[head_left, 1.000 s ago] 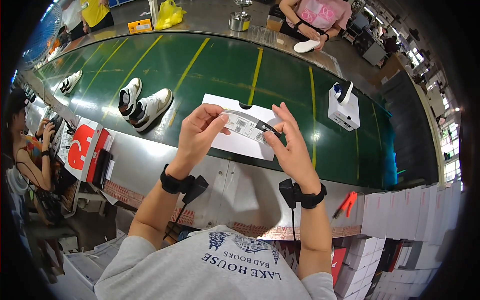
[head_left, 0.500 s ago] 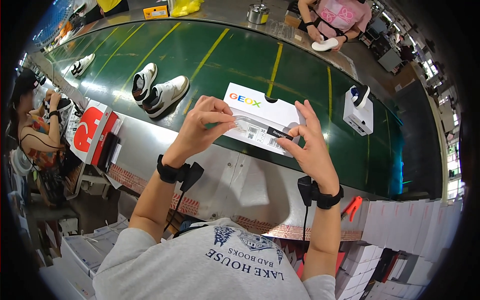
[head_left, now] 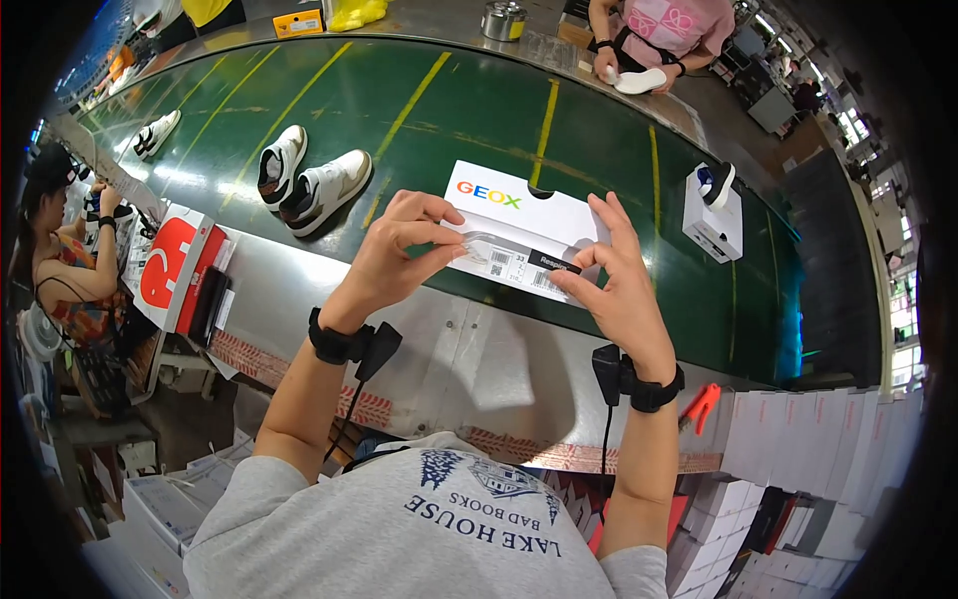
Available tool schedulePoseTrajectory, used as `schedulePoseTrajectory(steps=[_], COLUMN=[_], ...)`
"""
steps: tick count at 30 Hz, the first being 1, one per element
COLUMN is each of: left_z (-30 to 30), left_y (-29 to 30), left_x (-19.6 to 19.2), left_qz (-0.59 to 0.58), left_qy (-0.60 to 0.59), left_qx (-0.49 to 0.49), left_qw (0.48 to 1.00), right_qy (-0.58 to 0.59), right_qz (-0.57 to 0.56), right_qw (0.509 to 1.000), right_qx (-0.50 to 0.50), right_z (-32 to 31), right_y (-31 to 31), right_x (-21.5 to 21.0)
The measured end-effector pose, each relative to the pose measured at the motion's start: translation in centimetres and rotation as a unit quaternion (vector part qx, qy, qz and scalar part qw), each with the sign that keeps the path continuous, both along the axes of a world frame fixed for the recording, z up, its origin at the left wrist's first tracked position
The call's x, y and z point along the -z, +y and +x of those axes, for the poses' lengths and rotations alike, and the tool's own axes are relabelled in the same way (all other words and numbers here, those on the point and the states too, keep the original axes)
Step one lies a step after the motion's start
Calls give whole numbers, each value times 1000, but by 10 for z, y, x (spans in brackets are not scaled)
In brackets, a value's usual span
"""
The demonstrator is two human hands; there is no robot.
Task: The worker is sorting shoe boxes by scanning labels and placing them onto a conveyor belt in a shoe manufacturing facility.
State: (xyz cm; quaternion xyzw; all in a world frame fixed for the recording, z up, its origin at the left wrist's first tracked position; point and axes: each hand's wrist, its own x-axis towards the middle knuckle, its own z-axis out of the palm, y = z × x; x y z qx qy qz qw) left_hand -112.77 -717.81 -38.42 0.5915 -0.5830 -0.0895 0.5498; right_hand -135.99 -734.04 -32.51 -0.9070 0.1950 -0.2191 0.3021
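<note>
My left hand [head_left: 399,255] covers one end of the narrow printed label strip [head_left: 519,262] I pinch, and my right hand [head_left: 619,290] covers the other, so I cannot tell where the strip ends. The strip and my fingers hide part of the near face of the flat white cardboard shoebox [head_left: 524,205] behind it. The label's fine markings are too small to make out. Across the green conveyor belt [head_left: 449,110], a person in a pink top [head_left: 664,25] is cut off by the upper edge. The stacked white boxes [head_left: 798,469] at my lower right blur into the dark rim.
</note>
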Motion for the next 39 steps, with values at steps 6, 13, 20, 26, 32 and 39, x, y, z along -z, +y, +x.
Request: schedulePoseTrajectory(steps=[6, 13, 20, 26, 32, 39], left_z=[-5, -8, -13, -16, -21, -96], left_y=[-4, -10, -14, -20, -22, -50], left_x=[-1, 0, -1, -1, 1, -12], left_qz=[-3, -29, -8, -10, -23, 19], left_qy=[-32, -77, -71, -77, -15, -291], left_qx=[-5, -14, -18, -16, 0, 60], left_qw=[999, 997, 997, 997, 1000, 955], right_qy=[-3, -13, -2, -9, -73, -150], right_qz=[11, 18, 11, 36, -15, -2], right_qw=[1000, 1000, 1000, 999, 997, 987], right_qx=[4, -1, 4, 0, -2, 50], right_z=[-5, -8, -13, -16, -17, -2], right_y=[-4, -10, -16, -20, -36, -35], right_x=[2, 5, 5, 5, 15, 31])
